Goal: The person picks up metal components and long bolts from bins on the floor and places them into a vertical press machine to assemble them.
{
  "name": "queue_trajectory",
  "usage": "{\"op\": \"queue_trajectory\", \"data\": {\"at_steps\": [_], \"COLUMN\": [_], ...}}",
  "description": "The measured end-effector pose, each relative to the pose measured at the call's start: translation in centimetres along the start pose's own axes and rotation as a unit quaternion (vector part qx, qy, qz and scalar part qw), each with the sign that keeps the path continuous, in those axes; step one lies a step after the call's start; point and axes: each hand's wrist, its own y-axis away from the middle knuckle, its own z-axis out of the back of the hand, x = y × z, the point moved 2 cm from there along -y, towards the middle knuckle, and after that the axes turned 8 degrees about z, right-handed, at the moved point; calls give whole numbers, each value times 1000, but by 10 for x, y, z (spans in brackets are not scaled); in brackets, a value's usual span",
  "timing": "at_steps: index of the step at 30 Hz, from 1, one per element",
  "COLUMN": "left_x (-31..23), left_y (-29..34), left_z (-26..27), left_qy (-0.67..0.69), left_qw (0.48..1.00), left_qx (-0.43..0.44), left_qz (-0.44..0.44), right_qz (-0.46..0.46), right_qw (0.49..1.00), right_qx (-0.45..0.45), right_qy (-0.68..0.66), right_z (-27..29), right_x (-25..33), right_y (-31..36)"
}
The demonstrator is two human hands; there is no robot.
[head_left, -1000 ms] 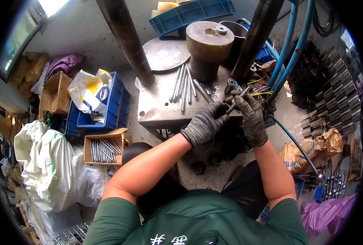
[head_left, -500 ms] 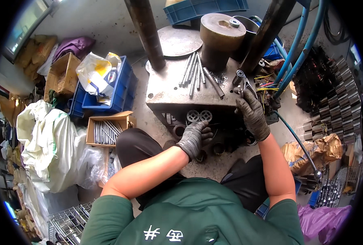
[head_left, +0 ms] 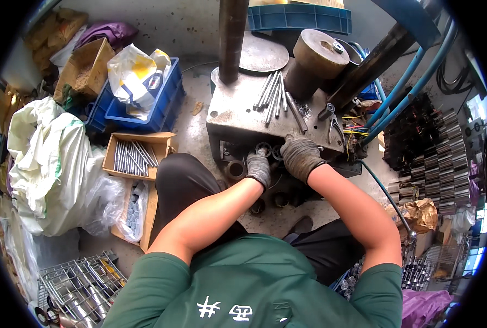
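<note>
- Left hand [head_left: 259,168], gloved: fingers at the left holed disc [head_left: 262,146]; I cannot tell whether they grip.
- Right hand [head_left: 302,157], gloved: fingers hidden from me, state unreadable; beside the right holed disc [head_left: 277,152], below the front edge.
- Tabletop [head_left: 228,109]: pliers [head_left: 336,131], thick rod [head_left: 296,113], thin rods [head_left: 283,92].
- Metal cylinder [head_left: 316,53]: bearing [head_left: 338,47] atop.

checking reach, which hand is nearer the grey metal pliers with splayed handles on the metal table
Right. The right grey-gloved hand is left of the pliers, by the table's front edge; the left hand is farther left, below that edge.
</note>
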Motion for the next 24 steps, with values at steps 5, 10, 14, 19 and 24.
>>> {"op": "queue_trajectory", "data": {"at_steps": [5,10,14,19,24], "left_x": [17,21,4,-3,-1], "left_y": [-27,-71,0,-19,-16], "left_z": [7,27,-2,17,6], "left_qy": [-130,-481,-101,-257,-105], "left_qw": [988,805,992,949,993], "left_qx": [31,124,-2,-110,-33], "left_qz": [-71,-325,-73,-143,-45], "right_qz": [48,74,-31,-142,-237], "right_qw": [984,985,998,963,826], "right_qx": [144,122,57,-95,-227], "right_qy": [93,94,-18,-208,-459], "right_z": [6,-14,-27,-38,-93], "right_x": [31,31,29,31,31], "right_y": [-35,-50,-22,16,39]}}
